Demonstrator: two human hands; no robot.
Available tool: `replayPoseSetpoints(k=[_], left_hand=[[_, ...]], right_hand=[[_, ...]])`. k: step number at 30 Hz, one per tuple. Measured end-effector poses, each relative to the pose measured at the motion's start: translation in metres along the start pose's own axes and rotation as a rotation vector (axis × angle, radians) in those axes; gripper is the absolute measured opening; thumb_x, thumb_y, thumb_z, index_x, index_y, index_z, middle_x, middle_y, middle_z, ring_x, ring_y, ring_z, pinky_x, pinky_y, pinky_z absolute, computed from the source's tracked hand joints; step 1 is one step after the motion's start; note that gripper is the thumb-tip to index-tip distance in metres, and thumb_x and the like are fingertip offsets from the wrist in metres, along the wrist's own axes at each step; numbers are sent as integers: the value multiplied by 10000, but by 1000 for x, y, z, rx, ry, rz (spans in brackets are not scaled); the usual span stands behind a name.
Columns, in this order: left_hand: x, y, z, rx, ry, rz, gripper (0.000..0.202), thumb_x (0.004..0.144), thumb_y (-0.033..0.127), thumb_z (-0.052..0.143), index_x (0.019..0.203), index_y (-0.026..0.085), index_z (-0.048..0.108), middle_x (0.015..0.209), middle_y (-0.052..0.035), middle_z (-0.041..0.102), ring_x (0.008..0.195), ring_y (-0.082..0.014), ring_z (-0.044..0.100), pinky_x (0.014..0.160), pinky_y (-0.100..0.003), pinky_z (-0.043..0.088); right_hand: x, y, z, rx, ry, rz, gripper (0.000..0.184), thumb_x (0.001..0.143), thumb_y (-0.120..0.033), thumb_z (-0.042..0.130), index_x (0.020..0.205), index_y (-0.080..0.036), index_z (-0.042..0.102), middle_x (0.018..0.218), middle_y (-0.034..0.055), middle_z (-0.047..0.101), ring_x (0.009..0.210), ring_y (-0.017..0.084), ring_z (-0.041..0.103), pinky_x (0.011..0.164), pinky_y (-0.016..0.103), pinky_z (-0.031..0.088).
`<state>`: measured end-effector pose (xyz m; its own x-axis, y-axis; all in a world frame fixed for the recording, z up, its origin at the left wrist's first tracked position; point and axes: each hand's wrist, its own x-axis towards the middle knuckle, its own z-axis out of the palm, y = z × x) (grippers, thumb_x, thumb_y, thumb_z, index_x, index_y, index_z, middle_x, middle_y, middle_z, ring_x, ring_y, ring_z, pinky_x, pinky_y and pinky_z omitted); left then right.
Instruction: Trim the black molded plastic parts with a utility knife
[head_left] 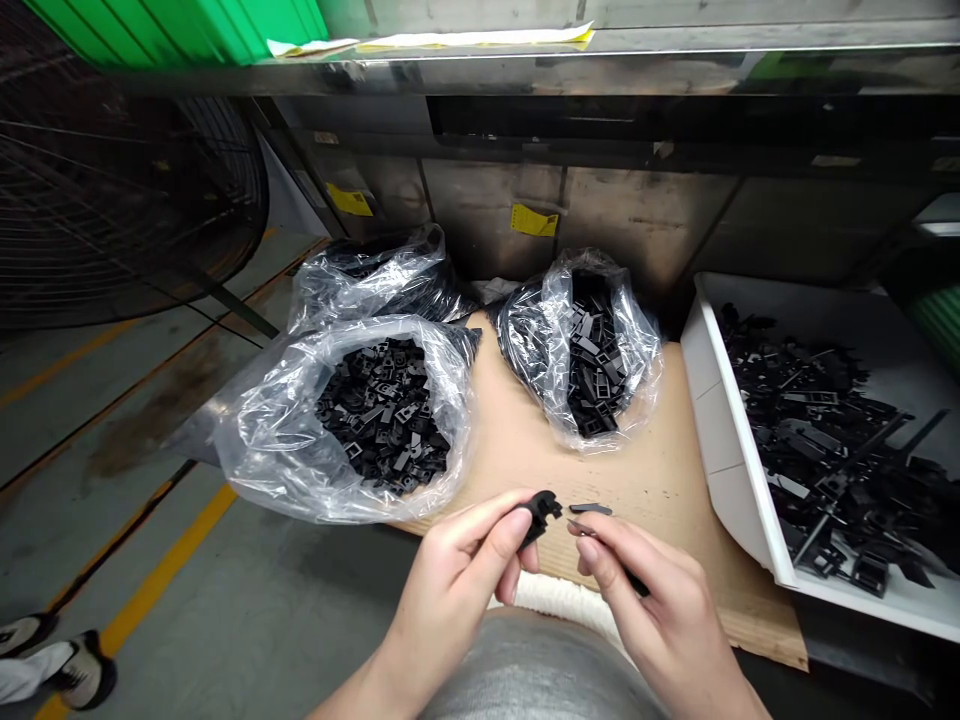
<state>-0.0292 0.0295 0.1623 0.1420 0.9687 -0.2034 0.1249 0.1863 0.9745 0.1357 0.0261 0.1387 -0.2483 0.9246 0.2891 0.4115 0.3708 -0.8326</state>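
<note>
My left hand (469, 570) pinches a small black plastic part (542, 512) between thumb and forefinger, just above the near edge of a brown board (660, 480). My right hand (660, 600) is closed on a thin dark tool or strip (581, 527) whose tip points at that part; what it is I cannot make out. A small flat black piece (590, 509) lies on the board just beyond my fingertips.
Three clear plastic bags of black parts sit on the board: one at the near left (360, 415), one behind it (375, 275), one in the middle (589, 345). A white bin (731, 450) of black sprues stands at the right. A fan guard (112, 170) and someone's shoes (52, 665) are at the left.
</note>
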Motion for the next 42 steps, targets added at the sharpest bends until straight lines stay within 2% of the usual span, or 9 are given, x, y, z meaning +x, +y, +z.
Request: replayPoseSetpoints(k=[12,17,22,26,29,32,34,38,42], left_hand=[[-1,-1,1,9,38,-3,246,835,295,463,946,145,624,563,27,536,410,-65,401,454,-201,376],[0,-2,0,75,12,17,261,829,302,470,982,155,623,555,28,529,402,-66,401,431,-193,367],[-1,-3,-1,99,4,35,254,832,291,467,987,164,624,559,30,527,400,-61,396,418,-185,355],[-1,-5,-1,109,-3,7,256,830,295,477,994,165,624,558,31,531,401,-63,393,413,-186,348],[0,-3,-1,112,19,25,249,828,299,489,1009,194,625,603,23,564,437,-77,434,452,-192,395],[1,-1,-2,164,44,112,224,788,232,564,998,255,638,838,1,646,674,-123,570,642,-203,468],[2,-1,-2,192,53,162,273,755,181,609,1005,288,633,963,13,648,863,-148,577,764,-203,454],[3,-2,-2,220,-1,183,272,738,155,630,979,280,638,922,20,649,853,-142,576,769,-192,447],[3,-2,-1,218,-102,192,268,735,142,633,981,250,637,878,4,641,801,-146,579,726,-201,448]], right_hand=[[1,4,5,-244,6,-137,175,840,-128,432,915,-149,588,688,51,591,596,148,560,552,257,430],[-1,5,7,-295,35,-130,190,842,-150,436,942,-167,597,710,54,583,624,149,556,562,255,429],[-1,4,6,-156,87,-25,189,848,-153,421,936,-180,586,731,48,564,658,147,563,561,242,440],[3,0,-1,-18,209,83,164,849,-161,437,929,-199,576,766,31,564,721,135,562,616,220,451],[4,-2,-4,56,169,132,150,843,-192,457,883,-209,601,733,18,581,663,126,561,566,206,452],[3,-3,-2,133,108,202,139,828,-238,487,846,-203,621,756,26,617,654,128,580,550,196,468],[3,-4,0,189,82,250,148,809,-284,519,871,-197,622,773,34,625,664,138,592,542,201,481],[4,-5,2,214,34,181,150,779,-270,559,901,-202,614,720,17,602,613,132,579,479,197,466],[4,-5,6,185,87,124,103,774,-221,562,857,-206,621,674,9,585,590,128,552,476,203,434]])
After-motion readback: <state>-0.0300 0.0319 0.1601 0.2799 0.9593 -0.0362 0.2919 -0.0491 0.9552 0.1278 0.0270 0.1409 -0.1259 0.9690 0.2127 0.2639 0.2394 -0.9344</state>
